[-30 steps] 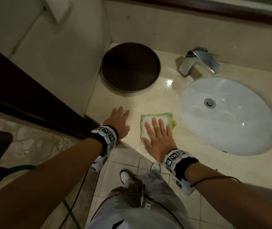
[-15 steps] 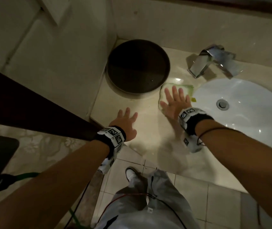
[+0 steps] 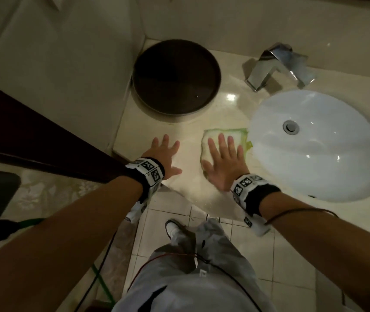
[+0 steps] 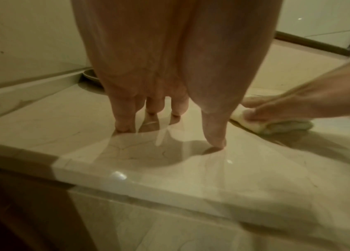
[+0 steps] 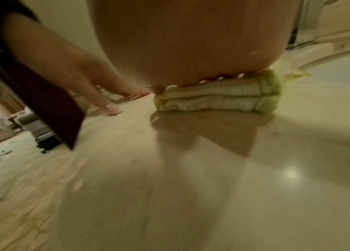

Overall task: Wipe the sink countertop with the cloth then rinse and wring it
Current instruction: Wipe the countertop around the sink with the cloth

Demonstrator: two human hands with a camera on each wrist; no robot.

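Observation:
A folded white cloth with green edging (image 3: 235,134) (image 5: 217,98) (image 4: 277,125) lies on the beige marble countertop (image 3: 190,131), just left of the white oval sink (image 3: 314,154). My right hand (image 3: 222,158) presses flat on the cloth with straight, spread fingers. My left hand (image 3: 163,152) (image 4: 169,110) rests on bare countertop near the left front corner, fingertips (image 4: 122,127) touching the stone. A chrome faucet (image 3: 278,66) stands behind the sink.
A round dark tray (image 3: 176,76) sits at the back left corner against the wall. A dark wooden door frame (image 3: 33,136) borders the counter's left side. Below are a tiled floor (image 3: 292,255) and my grey trousers (image 3: 186,278).
My right hand slid the cloth from near the tray and faucet back toward the front edge, beside the sink rim. The left hand stayed on the counter corner.

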